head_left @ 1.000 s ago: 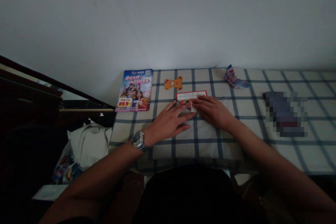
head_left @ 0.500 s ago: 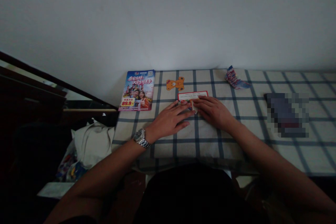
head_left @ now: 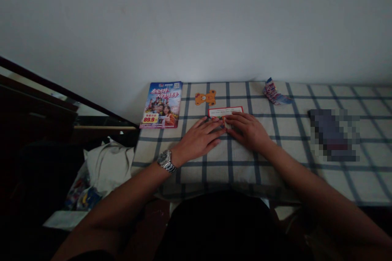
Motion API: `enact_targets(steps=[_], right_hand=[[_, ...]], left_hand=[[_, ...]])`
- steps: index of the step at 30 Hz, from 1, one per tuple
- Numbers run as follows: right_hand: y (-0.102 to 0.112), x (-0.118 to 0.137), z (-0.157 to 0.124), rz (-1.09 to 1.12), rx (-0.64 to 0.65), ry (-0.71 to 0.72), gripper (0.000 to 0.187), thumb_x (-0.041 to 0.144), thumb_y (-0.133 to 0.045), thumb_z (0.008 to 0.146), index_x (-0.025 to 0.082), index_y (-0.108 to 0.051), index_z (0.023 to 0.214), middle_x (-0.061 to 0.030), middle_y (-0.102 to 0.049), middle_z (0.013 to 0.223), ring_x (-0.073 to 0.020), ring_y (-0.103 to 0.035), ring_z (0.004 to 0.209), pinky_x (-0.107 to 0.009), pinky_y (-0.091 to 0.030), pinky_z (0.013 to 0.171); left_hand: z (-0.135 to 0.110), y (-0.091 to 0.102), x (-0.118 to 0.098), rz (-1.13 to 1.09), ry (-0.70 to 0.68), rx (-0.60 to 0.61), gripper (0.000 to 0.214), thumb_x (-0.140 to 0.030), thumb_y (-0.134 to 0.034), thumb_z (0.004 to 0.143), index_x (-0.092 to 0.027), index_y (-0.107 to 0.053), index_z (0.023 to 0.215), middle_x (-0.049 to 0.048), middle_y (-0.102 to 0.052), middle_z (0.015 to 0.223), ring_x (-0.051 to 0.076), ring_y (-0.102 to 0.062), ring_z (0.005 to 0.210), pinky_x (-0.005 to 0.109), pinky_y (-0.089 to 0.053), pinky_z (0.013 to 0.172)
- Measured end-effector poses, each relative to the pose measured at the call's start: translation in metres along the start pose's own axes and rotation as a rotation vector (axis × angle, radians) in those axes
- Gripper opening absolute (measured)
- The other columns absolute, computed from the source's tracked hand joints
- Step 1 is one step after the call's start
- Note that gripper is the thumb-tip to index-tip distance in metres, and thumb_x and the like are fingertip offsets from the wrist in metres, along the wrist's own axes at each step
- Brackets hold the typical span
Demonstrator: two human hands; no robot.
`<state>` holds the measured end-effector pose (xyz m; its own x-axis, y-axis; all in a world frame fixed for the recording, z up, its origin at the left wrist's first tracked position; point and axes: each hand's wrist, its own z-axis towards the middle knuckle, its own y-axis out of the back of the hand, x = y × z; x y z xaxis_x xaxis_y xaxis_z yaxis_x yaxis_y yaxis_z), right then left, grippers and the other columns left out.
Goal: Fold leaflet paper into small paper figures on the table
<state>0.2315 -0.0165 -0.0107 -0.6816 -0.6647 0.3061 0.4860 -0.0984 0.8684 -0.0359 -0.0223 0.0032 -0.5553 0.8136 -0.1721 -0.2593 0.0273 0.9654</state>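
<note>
A small white paper with a red border and lines of print (head_left: 225, 111) lies on the checked cloth, its lower part folded and mostly covered by my hands. My left hand (head_left: 200, 140) lies over its lower left side, fingers stretched out and apart, a metal watch (head_left: 167, 160) on the wrist. From the right, my right hand (head_left: 249, 131) closes its fingertips and thumb on the folded part, where a pale flap edge shows. The two hands' fingertips nearly meet there. Just beyond the paper sits a brown bear cutout (head_left: 205, 98).
A colourful printed flyer (head_left: 162, 105) lies at the cloth's left end. Crumpled printed paper (head_left: 275, 93) rests near the wall (head_left: 214, 24). To the right is a blurred dark flat object (head_left: 332, 134). A white bag (head_left: 108, 165) stands below, left of the table.
My right thumb and fingertips have shifted slightly on the paper, and less of the pale flap shows between the hands. The other things stay in place; the view has moved a little.
</note>
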Motion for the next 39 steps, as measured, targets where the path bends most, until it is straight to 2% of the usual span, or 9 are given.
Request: enact_targets(steps=[6, 11, 14, 23, 28, 33, 36, 39], right_hand=[[-0.001, 0.0, 0.002, 0.016, -0.017, -0.008, 0.031, 0.032, -0.067, 0.1, 0.022, -0.071, 0.13, -0.0083, -0.075, 0.131, -0.0324, -0.064, 0.131, -0.054, -0.054, 0.11], [-0.003, -0.002, 0.001, 0.016, -0.009, -0.005, 0.032, 0.032, -0.068, 0.099, 0.022, -0.071, 0.129, -0.0082, -0.075, 0.132, -0.0326, -0.063, 0.132, -0.055, -0.053, 0.111], [-0.003, -0.002, 0.001, 0.023, -0.014, -0.002, 0.033, 0.031, -0.068, 0.099, 0.022, -0.071, 0.13, -0.0087, -0.075, 0.133, -0.0325, -0.062, 0.133, -0.055, -0.053, 0.112], [-0.004, -0.003, -0.001, 0.023, -0.01, -0.014, 0.034, 0.032, -0.068, 0.099, 0.024, -0.07, 0.132, -0.0086, -0.074, 0.134, -0.0331, -0.062, 0.134, -0.057, -0.054, 0.11], [-0.004, -0.002, 0.0, 0.003, -0.002, -0.009, 0.032, 0.033, -0.068, 0.099, 0.022, -0.071, 0.13, -0.0084, -0.075, 0.133, -0.0327, -0.062, 0.133, -0.055, -0.052, 0.112], [-0.004, -0.004, -0.001, 0.003, 0.004, -0.007, 0.033, 0.034, -0.069, 0.099, 0.022, -0.071, 0.129, -0.0073, -0.074, 0.135, -0.0325, -0.062, 0.133, -0.055, -0.053, 0.111], [-0.005, -0.005, -0.001, 0.013, -0.003, -0.012, 0.032, 0.033, -0.069, 0.099, 0.024, -0.071, 0.13, -0.0071, -0.074, 0.135, -0.0329, -0.063, 0.132, -0.056, -0.053, 0.11], [-0.005, -0.004, -0.001, 0.016, -0.001, -0.015, 0.032, 0.033, -0.068, 0.099, 0.024, -0.071, 0.13, -0.0073, -0.074, 0.134, -0.0328, -0.063, 0.132, -0.057, -0.053, 0.109]], left_hand=[[0.0, 0.002, 0.001, 0.026, 0.017, -0.009, 0.046, -0.049, -0.045, 0.11, -0.031, -0.054, 0.152, 0.0011, -0.053, 0.159, 0.026, -0.042, 0.15, 0.049, -0.041, 0.119], [-0.001, 0.001, 0.003, 0.034, 0.01, -0.012, 0.045, -0.048, -0.043, 0.111, -0.03, -0.054, 0.152, 0.001, -0.052, 0.161, 0.025, -0.042, 0.15, 0.048, -0.039, 0.119], [-0.001, 0.0, 0.003, 0.035, 0.029, -0.009, 0.042, -0.039, -0.041, 0.113, -0.031, -0.054, 0.152, 0.0002, -0.052, 0.161, 0.024, -0.042, 0.151, 0.049, -0.039, 0.12], [-0.001, 0.005, 0.008, -0.076, 0.058, -0.005, 0.045, -0.023, -0.04, 0.11, -0.028, -0.052, 0.153, 0.005, -0.05, 0.162, 0.024, -0.055, 0.141, 0.048, -0.048, 0.116], [-0.002, 0.007, 0.009, -0.076, 0.092, -0.052, 0.043, -0.023, -0.045, 0.109, -0.029, -0.055, 0.151, 0.0064, -0.042, 0.166, 0.027, -0.048, 0.148, 0.053, -0.045, 0.122], [-0.003, 0.005, 0.02, -0.093, 0.158, -0.062, 0.042, -0.024, -0.038, 0.112, -0.02, -0.053, 0.151, 0.0094, -0.049, 0.161, 0.026, -0.057, 0.14, 0.049, -0.053, 0.117], [-0.004, 0.005, 0.027, -0.057, 0.152, -0.081, 0.041, -0.025, -0.039, 0.111, -0.02, -0.057, 0.149, 0.0099, -0.048, 0.162, 0.028, -0.056, 0.142, 0.052, -0.052, 0.119], [-0.005, 0.005, 0.031, -0.056, 0.147, -0.083, 0.043, -0.025, -0.036, 0.112, -0.018, -0.055, 0.149, 0.0105, -0.053, 0.158, 0.027, -0.058, 0.14, 0.05, -0.054, 0.117]])
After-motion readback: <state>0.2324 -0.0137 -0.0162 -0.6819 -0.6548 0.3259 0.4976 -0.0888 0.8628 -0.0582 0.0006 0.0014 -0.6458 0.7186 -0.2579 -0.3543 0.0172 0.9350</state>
